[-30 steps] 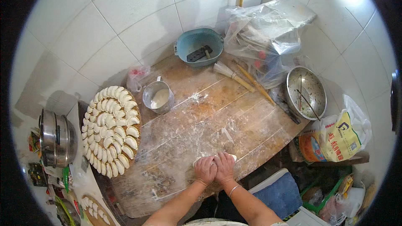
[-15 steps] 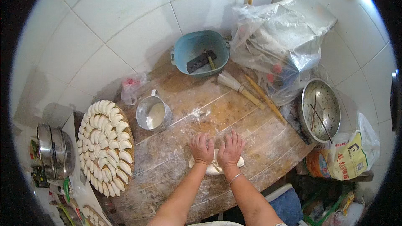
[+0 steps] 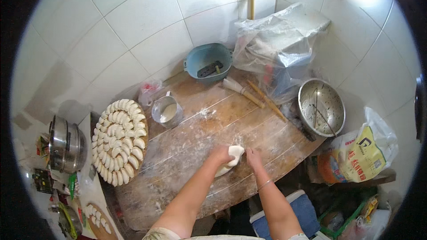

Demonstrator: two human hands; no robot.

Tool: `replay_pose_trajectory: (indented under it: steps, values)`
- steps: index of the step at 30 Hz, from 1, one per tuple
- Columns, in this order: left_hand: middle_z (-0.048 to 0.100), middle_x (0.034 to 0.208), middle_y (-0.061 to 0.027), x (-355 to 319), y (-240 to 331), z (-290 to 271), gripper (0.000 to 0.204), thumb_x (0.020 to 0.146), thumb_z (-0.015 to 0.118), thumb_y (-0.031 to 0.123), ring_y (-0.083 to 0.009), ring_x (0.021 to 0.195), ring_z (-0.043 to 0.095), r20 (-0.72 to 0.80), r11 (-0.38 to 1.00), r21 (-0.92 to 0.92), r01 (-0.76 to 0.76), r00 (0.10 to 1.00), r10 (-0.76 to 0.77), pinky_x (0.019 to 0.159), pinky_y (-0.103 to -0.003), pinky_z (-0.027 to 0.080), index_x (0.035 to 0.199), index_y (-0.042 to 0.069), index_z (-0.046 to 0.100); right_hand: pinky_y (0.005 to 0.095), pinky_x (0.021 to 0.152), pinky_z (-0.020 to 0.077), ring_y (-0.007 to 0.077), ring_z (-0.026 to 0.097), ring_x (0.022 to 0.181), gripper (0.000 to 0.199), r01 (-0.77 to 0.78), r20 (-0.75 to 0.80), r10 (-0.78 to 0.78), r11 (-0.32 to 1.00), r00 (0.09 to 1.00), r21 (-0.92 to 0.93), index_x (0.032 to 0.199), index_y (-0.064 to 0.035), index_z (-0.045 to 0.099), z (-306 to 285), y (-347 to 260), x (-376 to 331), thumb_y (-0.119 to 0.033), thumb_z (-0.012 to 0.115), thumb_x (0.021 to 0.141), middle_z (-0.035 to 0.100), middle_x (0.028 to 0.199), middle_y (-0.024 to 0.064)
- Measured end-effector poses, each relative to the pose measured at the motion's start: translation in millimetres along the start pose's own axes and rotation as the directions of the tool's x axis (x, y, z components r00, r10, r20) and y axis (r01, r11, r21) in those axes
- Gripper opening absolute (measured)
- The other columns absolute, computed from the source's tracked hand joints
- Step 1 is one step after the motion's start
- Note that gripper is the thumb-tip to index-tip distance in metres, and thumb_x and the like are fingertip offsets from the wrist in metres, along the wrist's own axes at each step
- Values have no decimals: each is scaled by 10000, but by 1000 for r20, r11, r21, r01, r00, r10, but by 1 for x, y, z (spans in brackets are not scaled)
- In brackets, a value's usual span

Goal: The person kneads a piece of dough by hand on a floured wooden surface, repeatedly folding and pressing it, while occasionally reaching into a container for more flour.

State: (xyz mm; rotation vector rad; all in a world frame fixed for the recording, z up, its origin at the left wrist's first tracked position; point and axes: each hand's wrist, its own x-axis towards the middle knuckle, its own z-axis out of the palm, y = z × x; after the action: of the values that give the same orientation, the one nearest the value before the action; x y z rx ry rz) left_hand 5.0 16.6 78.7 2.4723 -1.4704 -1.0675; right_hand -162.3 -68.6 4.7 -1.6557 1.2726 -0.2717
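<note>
A smooth white lump of dough (image 3: 236,152) is raised at one edge above the floured wooden board, its lower part folded near the surface. My left hand (image 3: 219,156) is closed on its left side, the thumb lying over the dough. Just right of it, my right hand (image 3: 255,160) has its fingers curled and drawn together, close to the dough's edge. Whatever those fingers may hold is hidden. A bracelet circles my right wrist.
At left lies a round tray (image 3: 141,164) of crescent dumplings. Beyond my hands stand a metal mug (image 3: 177,118), a blue basin (image 3: 192,67), a brush (image 3: 252,97) and a wooden stick (image 3: 271,105). A steel bowl (image 3: 336,105) and flour bag (image 3: 351,160) are at right.
Both hands were pressed flat on the dough. Now the left has gripped and lifted its edge, while the right has curled and shifted to its right side. The view has also shifted.
</note>
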Motion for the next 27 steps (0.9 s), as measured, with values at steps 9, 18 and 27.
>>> replay_pose_trajectory:
  steps: [9, 18, 27]
  values:
    - [488, 1346, -200, -103, -53, 24, 538, 708, 651, 28, -356, 1240, 493, -485, 856, -417, -307, 871, 76, 1052, -411, 401, 1228, 19, 511, 467, 782, 498, 384, 636, 903, 323, 241, 66, -238, 970, 969, -41, 1043, 5, 592, 87, -79, -27, -274, 453, 956, 662, 988, 230]
    - [545, 1235, -205, -166, -89, 56, 447, 986, 467, 239, -320, 1148, 511, -570, 688, -654, -314, 803, -176, 1015, -429, 390, 1332, -43, 450, 534, 1102, 286, 367, 446, 1287, 493, 757, 219, -735, 562, 642, -332, 1348, -53, 508, 125, -68, -164, -263, 503, 902, 493, 1398, 153]
    - [620, 1002, -140, -82, -89, 44, 372, 813, 561, 283, -352, 920, 579, -819, 930, -271, -250, 567, -86, 847, -466, 425, 1092, 43, 619, 503, 1072, 310, 311, 471, 1223, 461, 750, 249, -722, 537, 645, -386, 1283, -87, 538, 132, -76, -82, -313, 514, 882, 535, 1301, 101]
